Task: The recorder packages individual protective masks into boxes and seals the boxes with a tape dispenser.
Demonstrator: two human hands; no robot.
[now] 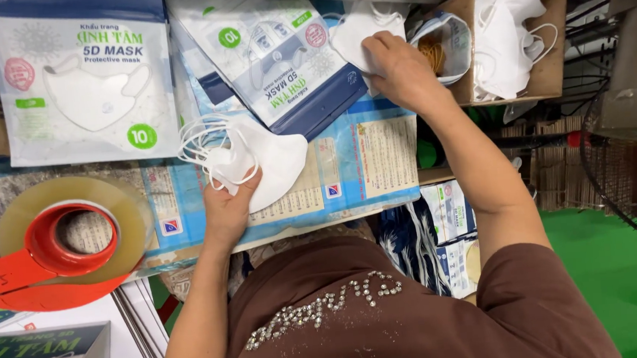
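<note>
Head view: left hand [229,202] closed around a small stack of white face masks [261,160], thumb on top, ear loops fanning out to the upper left, all resting on the blue printed sheet [377,160] covering the table. Right hand [394,65] stretched farther ahead, fingers curled down on a single white mask [353,31], pinching it just beside an open mask pouch [284,62]. Just right of that hand, a cardboard box [550,73] holding more white masks. Far left, a tape roll on a red dispenser [62,245], well apart from both hands.
</note>
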